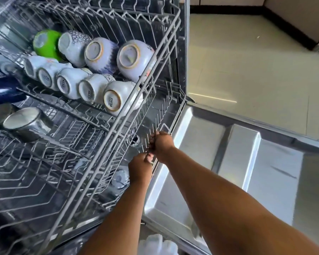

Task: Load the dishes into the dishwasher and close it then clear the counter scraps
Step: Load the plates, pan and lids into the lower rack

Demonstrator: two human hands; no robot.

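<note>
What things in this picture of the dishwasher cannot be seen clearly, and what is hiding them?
- Head view: the fingertips of the left hand and the right hand are lost among the lower rack wires; the grip is unclear.
- A blue-patterned dish below is half covered by the upper rack and the left wrist.
- The dark blue bowl is cut off by the left edge.
- The white thing at the bottom edge is blurred.
</note>
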